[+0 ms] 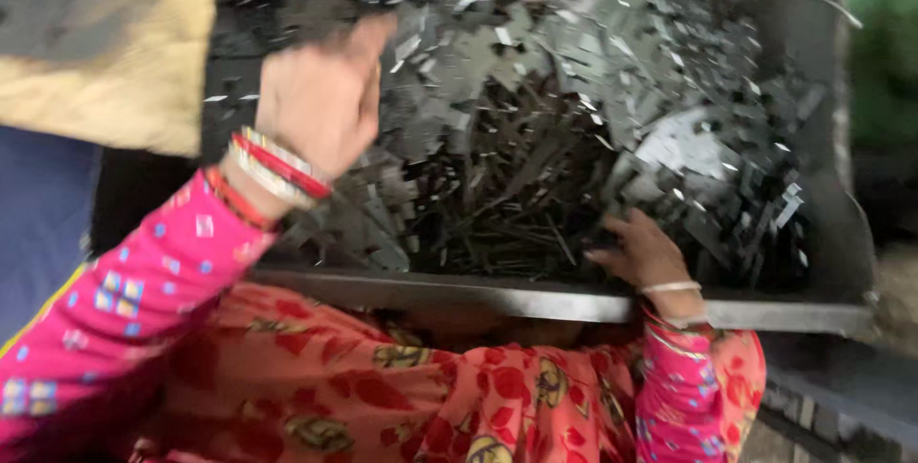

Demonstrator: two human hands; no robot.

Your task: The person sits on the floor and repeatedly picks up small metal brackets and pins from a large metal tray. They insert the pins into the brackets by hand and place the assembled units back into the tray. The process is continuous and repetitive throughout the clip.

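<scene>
- Looking down into a dark metal bin heaped with thin, flat black metal offcuts, some glinting grey; its front rim runs across the lower middle of the view.
- Left hand is raised over the heap's left part, blurred; fingers look curled inward, and whether they hold any pieces cannot be told.
- Right hand sits low at the front right, just inside the rim, fingers bent down into the scraps and touching them.
- Both wrists wear bangles, and pink patterned sleeves lead back to a red floral garment pressed against the rim.
- Open space lies over the middle of the heap, between the two hands.
- A tan board or sack fills the upper left corner, cut off by the frame; a green blur sits at the far right edge.
- The bin's far side and bottom are hidden under scraps.
</scene>
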